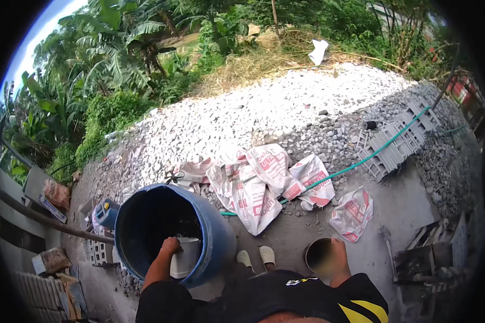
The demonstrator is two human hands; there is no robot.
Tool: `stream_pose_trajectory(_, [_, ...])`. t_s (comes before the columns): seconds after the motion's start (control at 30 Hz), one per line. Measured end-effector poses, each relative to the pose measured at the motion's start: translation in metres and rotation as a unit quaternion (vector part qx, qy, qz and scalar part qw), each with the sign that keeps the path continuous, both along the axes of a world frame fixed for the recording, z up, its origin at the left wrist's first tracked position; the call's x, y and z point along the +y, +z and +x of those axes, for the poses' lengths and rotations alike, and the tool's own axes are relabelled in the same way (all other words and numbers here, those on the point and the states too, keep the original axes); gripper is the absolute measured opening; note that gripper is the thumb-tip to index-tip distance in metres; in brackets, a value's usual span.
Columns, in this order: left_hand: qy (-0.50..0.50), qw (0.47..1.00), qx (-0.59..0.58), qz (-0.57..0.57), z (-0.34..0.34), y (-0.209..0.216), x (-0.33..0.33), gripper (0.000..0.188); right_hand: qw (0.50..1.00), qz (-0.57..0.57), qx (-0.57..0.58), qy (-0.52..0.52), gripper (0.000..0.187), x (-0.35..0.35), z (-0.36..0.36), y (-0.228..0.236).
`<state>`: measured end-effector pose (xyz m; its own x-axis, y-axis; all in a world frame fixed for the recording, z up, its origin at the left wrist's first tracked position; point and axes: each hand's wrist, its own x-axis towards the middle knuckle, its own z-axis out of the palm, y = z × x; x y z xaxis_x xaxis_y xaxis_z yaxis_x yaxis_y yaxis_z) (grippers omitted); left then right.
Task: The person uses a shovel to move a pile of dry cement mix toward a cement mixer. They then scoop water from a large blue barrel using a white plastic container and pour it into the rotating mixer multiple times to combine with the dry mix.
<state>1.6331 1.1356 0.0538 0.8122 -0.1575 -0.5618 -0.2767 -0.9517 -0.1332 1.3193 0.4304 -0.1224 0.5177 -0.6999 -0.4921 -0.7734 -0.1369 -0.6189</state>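
Note:
My left hand [170, 246] reaches down into a large blue barrel [220, 232] and grips a white plastic container [186, 258] held inside it. The barrel's inside is dark and I cannot tell how full it is. My right hand [337, 254] holds a small dark round bucket [316, 253] by its rim, out to my right above the concrete ground. The hand is blurred. My feet in pale sandals [256, 257] stand between the barrel and the bucket.
Empty white-and-red sacks [253, 183] lie in front of the barrel beside a pile of white gravel [264, 107]. A green hose [361, 161] runs over grey concrete blocks [396, 142]. Wood scraps [425, 253] lie at the right, with more blocks [99, 250] at the left.

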Motion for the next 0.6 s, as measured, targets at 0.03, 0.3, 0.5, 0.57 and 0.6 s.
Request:
stream_pose_trajectory(0.03, [-0.066,0.998,0.000,0.004,-0.005,-0.009,0.009,0.044,1.000,-0.005,0.017,-0.002,0.047,0.019,0.011,0.031])
stream_pose_trajectory(0.3, [-0.100,0.994,0.004,-0.044,0.033,-0.038,-0.018,0.054,0.992,-0.006,-0.020,-0.124,0.040,0.115,-0.063,0.080])
stream_pose_trajectory(0.5, [-0.170,0.984,0.031,-0.048,0.089,-0.054,-0.075,0.057,0.936,0.128,0.088,-0.316,0.036,0.262,-0.228,-0.004])
stream_pose_trajectory(0.57, [-0.167,0.985,0.024,-0.041,0.101,-0.047,-0.075,0.058,0.931,0.182,0.162,-0.271,0.037,0.299,-0.247,-0.011])
stream_pose_trajectory(0.6, [-0.163,0.986,0.019,-0.038,0.106,-0.043,-0.074,0.059,0.927,0.200,0.167,-0.271,0.036,0.316,-0.255,-0.012])
